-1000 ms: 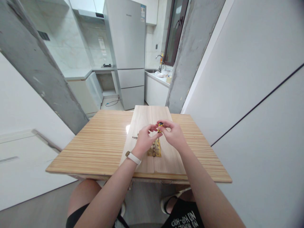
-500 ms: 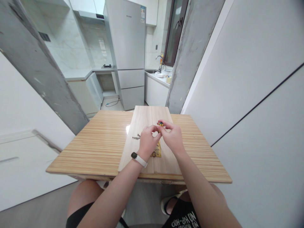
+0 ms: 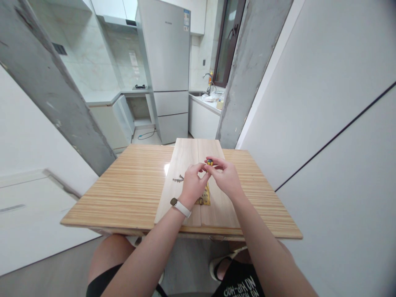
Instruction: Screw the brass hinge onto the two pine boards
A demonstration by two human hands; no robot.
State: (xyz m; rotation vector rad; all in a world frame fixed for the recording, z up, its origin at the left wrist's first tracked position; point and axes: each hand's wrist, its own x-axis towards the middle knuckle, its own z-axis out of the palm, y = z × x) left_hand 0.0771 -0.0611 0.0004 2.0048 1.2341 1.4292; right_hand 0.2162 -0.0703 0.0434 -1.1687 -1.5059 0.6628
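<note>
My right hand (image 3: 224,175) is closed round a stubby yellow-and-black screwdriver (image 3: 210,162), its handle end showing above the fingers. Just below it, my left hand (image 3: 195,179) is closed in a pinch, fingertips against the right hand's. What the left fingertips hold is hidden. Under the hands, a brass-coloured hinge (image 3: 204,197) with screw holes lies across the seam of two pale boards (image 3: 185,150). Several screws (image 3: 178,179) lie on the left board, beside my left hand.
The boards rest on a striped wooden table (image 3: 136,185). Beyond it stand a grey fridge (image 3: 168,53) and a sink counter (image 3: 204,115). White panels (image 3: 334,103) rise close on the right. My knees are below the table's near edge.
Both hands stay nearly in place over the hinge. My right fingers and the screwdriver handle have shifted and turned slightly.
</note>
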